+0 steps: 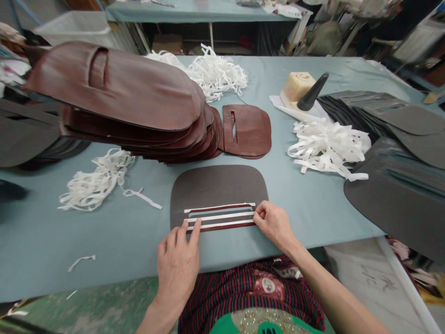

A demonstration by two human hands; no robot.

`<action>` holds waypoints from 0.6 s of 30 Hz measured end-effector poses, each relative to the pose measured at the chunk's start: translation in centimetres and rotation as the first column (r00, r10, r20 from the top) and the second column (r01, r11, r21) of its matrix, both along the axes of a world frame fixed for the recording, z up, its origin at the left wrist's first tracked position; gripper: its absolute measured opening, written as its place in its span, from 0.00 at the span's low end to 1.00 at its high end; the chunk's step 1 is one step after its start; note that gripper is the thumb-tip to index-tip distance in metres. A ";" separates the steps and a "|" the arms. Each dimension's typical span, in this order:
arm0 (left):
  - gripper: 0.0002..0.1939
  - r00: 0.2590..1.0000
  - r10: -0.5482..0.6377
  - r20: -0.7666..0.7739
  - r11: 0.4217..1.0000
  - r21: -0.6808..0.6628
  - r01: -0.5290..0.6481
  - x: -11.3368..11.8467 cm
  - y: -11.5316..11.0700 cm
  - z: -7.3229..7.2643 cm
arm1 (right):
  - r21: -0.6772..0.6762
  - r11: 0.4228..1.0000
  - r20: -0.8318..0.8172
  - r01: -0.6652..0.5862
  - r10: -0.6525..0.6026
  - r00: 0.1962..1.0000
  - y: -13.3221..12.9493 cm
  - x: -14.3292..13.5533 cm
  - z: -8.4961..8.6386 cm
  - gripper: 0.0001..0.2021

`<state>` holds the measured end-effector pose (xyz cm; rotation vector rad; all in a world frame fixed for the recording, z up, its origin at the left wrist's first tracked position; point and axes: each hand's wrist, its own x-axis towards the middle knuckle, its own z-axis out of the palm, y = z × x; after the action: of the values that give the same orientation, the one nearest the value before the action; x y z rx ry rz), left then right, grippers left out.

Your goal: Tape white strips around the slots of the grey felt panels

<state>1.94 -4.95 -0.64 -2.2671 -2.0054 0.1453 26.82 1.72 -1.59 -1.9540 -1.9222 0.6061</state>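
Grey panel (219, 183), mid-frame: your flattened left hand (179, 250) likely steadies it; your right hand (273, 222) pinches a white strip (222, 216), perhaps for alignment.

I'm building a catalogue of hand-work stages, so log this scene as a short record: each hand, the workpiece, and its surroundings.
left hand: fingers spread, fingertips at the left ends of the lower two white strips
right hand: fingers pinched at the middle strip's right end
workpiece: dark grey slotted panel, strips beside the slot
behind: stacked brown panels
left: white strip tangle
right: another tangle, grey panels
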 end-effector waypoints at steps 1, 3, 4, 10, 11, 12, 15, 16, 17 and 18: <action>0.25 1.000 0.003 0.016 1.000 0.011 -0.003 0.2 0.0 0.1 | -0.003 1.000 0.003 0.002 -0.002 1.000 0.0 0.0 0.0 0.04; 0.23 0.999 0.015 0.051 0.999 0.036 -0.017 0.4 0.1 0.1 | -0.006 1.000 0.010 0.004 -0.004 1.000 0.1 0.0 0.0 0.04; 0.23 0.997 0.022 0.072 0.999 0.047 -0.025 0.6 0.1 0.0 | -0.006 1.000 0.015 0.004 -0.004 1.000 0.1 0.0 0.0 0.04; 0.26 0.973 -0.029 0.229 0.997 0.079 0.011 0.9 -0.2 -1.6 | -0.007 1.000 0.036 0.015 -0.015 0.999 0.2 -0.2 0.2 0.04; 0.27 0.970 -0.034 0.243 0.997 0.080 0.014 1.0 -0.2 -1.8 | -0.009 1.000 0.037 0.015 -0.015 0.999 0.2 -0.3 0.2 0.04; 0.28 0.968 -0.034 0.248 0.997 0.080 0.015 1.0 -0.3 -1.9 | -0.011 1.000 0.036 0.017 -0.017 0.999 0.1 -0.3 0.2 0.04; 0.30 0.972 -0.033 0.234 0.998 0.067 0.018 1.1 -0.2 -1.8 | -0.029 0.999 0.008 0.035 -0.035 0.999 0.1 -0.2 0.4 0.03; 0.30 0.974 -0.034 0.224 0.998 0.060 0.021 1.2 -0.2 -1.6 | -0.043 0.998 -0.008 0.041 -0.042 0.999 0.1 -0.1 0.5 0.03; 0.30 0.976 -0.035 0.213 0.998 0.054 0.024 1.3 -0.1 -1.5 | -0.061 0.997 -0.024 0.046 -0.047 0.999 0.0 0.0 0.6 0.03; 0.30 0.978 -0.035 0.204 0.998 0.051 0.025 1.4 -0.1 -1.3 | -0.081 0.996 -0.036 0.048 -0.051 0.998 0.1 0.0 0.7 0.03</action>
<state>3.31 -5.01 -1.93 -2.3672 -2.0419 -0.1440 26.85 1.77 -0.93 -2.0173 -1.8474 0.7113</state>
